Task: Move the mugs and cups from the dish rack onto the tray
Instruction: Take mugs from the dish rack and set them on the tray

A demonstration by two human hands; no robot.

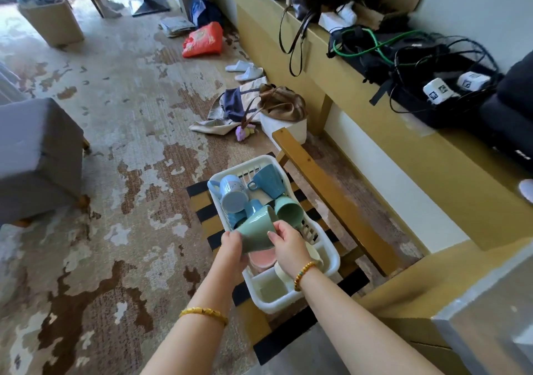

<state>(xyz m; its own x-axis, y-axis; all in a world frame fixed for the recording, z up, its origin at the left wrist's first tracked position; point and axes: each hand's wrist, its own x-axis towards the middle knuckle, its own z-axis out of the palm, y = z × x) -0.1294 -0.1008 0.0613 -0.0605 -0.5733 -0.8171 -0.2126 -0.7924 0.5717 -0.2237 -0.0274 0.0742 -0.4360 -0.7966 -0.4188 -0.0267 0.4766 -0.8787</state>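
Observation:
A white plastic dish rack [328, 262] sits on a strapped wooden stand. Both hands hold a sage-green mug [255, 232] tilted over the rack's middle: my left hand [232, 246] grips its lower side and my right hand [285, 243] pinches its rim side. Further back in the rack lie a light-blue mug [232, 191], a dark-blue mug [268, 180], a green cup [288, 210] and a blue cup [249, 210] partly hidden by the held mug. A pink cup [262, 259] shows beneath my hands. No tray is in view.
The wooden stand [323, 178] holds the rack beside a long yellow counter [375, 121] covered with bags and cables. A grey ottoman [37, 155] stands at the left. Bags, slippers and a red sack [203, 40] lie on the patterned carpet.

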